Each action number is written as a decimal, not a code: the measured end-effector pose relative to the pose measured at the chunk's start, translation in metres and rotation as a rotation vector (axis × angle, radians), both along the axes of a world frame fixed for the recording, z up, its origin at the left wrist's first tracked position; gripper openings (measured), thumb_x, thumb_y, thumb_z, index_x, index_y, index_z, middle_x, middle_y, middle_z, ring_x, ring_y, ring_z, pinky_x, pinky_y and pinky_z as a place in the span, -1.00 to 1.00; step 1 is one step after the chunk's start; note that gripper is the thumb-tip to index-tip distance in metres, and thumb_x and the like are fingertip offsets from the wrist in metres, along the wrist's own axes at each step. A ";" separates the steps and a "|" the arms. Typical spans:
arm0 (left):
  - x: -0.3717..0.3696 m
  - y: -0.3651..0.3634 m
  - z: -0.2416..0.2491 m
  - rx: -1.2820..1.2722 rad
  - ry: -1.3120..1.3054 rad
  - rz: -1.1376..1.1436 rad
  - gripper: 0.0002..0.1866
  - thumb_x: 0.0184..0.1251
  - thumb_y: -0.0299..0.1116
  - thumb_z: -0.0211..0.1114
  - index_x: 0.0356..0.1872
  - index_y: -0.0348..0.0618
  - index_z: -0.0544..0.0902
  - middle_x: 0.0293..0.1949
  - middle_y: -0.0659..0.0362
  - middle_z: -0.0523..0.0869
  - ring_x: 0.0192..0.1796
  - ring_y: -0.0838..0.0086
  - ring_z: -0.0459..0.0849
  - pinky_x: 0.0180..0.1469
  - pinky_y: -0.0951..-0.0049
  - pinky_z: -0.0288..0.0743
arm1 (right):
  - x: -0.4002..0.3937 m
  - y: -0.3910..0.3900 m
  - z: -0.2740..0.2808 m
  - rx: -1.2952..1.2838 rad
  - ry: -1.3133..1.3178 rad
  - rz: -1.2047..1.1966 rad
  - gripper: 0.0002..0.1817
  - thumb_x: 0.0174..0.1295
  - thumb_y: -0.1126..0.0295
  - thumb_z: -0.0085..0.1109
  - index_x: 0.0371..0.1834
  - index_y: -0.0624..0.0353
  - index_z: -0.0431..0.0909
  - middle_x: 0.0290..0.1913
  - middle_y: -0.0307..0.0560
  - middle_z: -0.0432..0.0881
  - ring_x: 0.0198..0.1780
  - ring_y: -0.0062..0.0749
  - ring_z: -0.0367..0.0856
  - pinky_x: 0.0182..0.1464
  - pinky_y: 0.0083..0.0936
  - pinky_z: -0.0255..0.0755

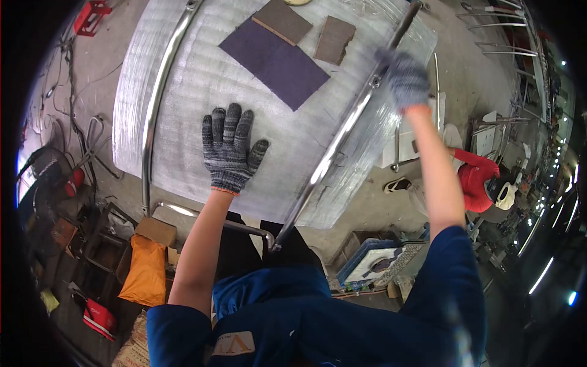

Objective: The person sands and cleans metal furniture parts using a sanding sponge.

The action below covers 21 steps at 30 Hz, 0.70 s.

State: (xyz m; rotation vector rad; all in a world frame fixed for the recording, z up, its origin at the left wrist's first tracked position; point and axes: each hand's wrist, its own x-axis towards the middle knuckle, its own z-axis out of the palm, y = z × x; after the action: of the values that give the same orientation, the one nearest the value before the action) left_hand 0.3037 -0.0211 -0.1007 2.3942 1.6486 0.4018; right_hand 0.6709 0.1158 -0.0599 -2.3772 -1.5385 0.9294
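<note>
My left hand [229,147], in a grey knitted glove, lies flat with fingers spread on a table covered in white foam wrap [183,140]. A polished metal tube frame rests on this cover, with its left tube [160,92] and right tube [333,147] on either side of that hand. My right hand [408,79], gloved alike, is at the upper part of the right tube and smeared by motion; I cannot tell what its fingers hold. Beyond my left hand lie a dark purple sheet [275,67] and two grey-brown abrasive-looking pieces, one [282,23] overlapping the sheet, the other [335,40] beside it.
A person in a red top [477,180] sits low on the right. An orange bag [144,272] and a cardboard box [155,231] stand at the lower left. More metal tubes [501,37] are at the upper right. A red stool [92,17] is at the upper left.
</note>
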 end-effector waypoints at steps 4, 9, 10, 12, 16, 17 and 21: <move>-0.002 -0.002 -0.004 0.034 -0.004 -0.010 -0.34 0.33 0.12 0.21 0.34 -0.06 0.49 0.40 -0.05 0.43 0.44 -0.07 0.33 0.49 -0.18 0.06 | 0.141 0.147 -0.046 0.351 -0.691 0.465 -0.66 0.40 0.29 -0.08 0.08 0.00 0.68 0.01 -0.01 0.72 0.04 -0.26 0.68 0.13 -0.36 0.51; -0.001 -0.004 -0.005 0.023 0.040 -0.034 -0.34 0.32 0.14 0.21 0.33 -0.03 0.48 0.39 -0.05 0.44 0.40 -0.10 0.36 0.48 -0.16 0.07 | 0.075 0.078 0.068 0.751 -0.650 0.345 -0.65 0.34 0.15 -0.03 -0.11 -0.02 0.75 -0.24 0.04 0.72 -0.25 -0.12 0.67 -0.19 -0.25 0.45; -0.001 -0.004 -0.005 0.028 0.042 -0.027 -0.34 0.32 0.14 0.20 0.34 -0.02 0.48 0.39 -0.05 0.44 0.41 -0.10 0.36 0.48 -0.16 0.06 | 0.071 0.044 0.063 0.828 -0.667 0.423 -0.69 0.27 0.41 -0.02 -0.10 -0.01 0.75 -0.10 -0.05 0.76 -0.06 -0.14 0.71 0.00 -0.28 0.56; -0.001 -0.004 -0.006 0.028 0.059 -0.020 -0.33 0.33 0.14 0.20 0.36 -0.01 0.46 0.40 -0.04 0.42 0.43 -0.08 0.32 0.51 -0.13 0.02 | 0.050 -0.053 0.063 0.530 -0.234 0.511 -0.57 0.38 0.30 -0.04 0.26 0.17 0.55 0.23 0.01 0.62 0.27 -0.22 0.55 0.35 -0.33 0.36; -0.004 -0.009 -0.013 0.087 0.053 -0.024 -0.30 0.30 0.15 0.21 0.38 0.00 0.43 0.41 -0.02 0.41 0.42 -0.07 0.34 0.52 -0.13 0.00 | -0.061 -0.244 0.027 0.447 0.855 -0.233 -0.70 0.41 0.51 0.11 0.18 0.28 0.58 0.11 -0.01 0.68 0.18 -0.31 0.63 0.25 -0.40 0.49; -0.004 -0.007 -0.014 0.102 0.048 -0.041 -0.30 0.30 0.15 0.21 0.38 0.00 0.43 0.41 -0.02 0.41 0.42 -0.07 0.34 0.52 -0.13 0.00 | -0.091 -0.273 0.038 0.447 0.527 -0.079 -0.68 0.33 0.66 0.12 0.12 0.22 0.63 0.06 -0.03 0.70 0.13 -0.33 0.67 0.16 -0.45 0.57; -0.005 -0.011 -0.007 0.117 -0.021 -0.029 -0.28 0.25 0.18 0.25 0.35 0.00 0.47 0.42 -0.01 0.41 0.44 -0.09 0.30 0.53 -0.11 -0.05 | -0.176 -0.356 0.064 0.136 0.154 -0.162 -0.60 0.17 0.64 0.23 0.12 0.45 0.55 0.08 0.11 0.68 0.15 -0.15 0.65 0.17 -0.30 0.54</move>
State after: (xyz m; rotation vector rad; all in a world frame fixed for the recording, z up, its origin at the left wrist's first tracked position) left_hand 0.2987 -0.0325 -0.1074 2.4852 1.6224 0.5304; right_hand 0.4946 -0.2401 0.0040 -2.2400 -1.2896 0.9172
